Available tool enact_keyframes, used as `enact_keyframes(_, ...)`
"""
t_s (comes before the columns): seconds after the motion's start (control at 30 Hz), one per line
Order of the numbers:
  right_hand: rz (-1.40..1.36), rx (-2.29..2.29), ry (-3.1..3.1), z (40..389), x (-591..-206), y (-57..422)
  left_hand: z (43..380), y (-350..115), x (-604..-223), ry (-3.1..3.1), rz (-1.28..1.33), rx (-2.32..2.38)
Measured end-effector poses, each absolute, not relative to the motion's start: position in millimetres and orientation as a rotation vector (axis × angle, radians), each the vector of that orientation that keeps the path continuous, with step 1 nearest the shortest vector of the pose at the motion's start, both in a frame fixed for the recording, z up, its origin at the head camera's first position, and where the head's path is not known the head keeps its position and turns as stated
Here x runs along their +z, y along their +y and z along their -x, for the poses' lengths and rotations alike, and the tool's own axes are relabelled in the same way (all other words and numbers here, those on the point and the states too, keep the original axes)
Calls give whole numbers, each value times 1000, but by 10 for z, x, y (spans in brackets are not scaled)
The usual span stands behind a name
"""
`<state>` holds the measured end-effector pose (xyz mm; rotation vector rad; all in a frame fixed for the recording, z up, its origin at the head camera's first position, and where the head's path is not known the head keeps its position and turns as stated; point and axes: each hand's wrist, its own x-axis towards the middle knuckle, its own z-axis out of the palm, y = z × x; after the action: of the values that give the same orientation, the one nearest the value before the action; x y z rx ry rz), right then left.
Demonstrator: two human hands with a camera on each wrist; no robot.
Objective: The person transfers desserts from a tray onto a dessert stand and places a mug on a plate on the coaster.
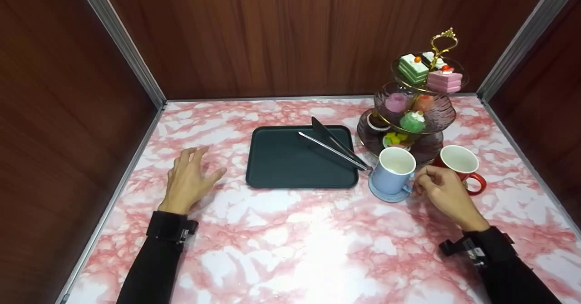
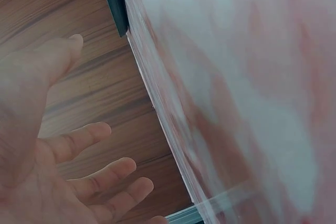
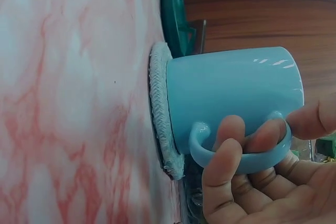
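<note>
A light blue mug stands upright on a round blue woven coaster, right of the dark tray. My right hand is at its handle; in the right wrist view the fingers curl through and around the handle. Just behind that hand stands a red mug with a white inside, its handle to the right. My left hand hovers over the table left of the tray, fingers spread and holding nothing, as the left wrist view also shows.
A dark green tray lies mid-table, with black-and-silver tongs across its right side. Behind the mugs rises a three-tier glass stand with several cakes and sweets. Wooden panels enclose the marbled table at the back and sides.
</note>
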<state>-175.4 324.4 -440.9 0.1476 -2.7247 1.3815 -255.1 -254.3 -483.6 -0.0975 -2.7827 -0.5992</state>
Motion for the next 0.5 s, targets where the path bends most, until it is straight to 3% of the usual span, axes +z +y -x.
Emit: enact_keyframes(0.5,-202,788,-2631,1808,-4534,3364,2512,-2506,-4787,-2798,114,-576)
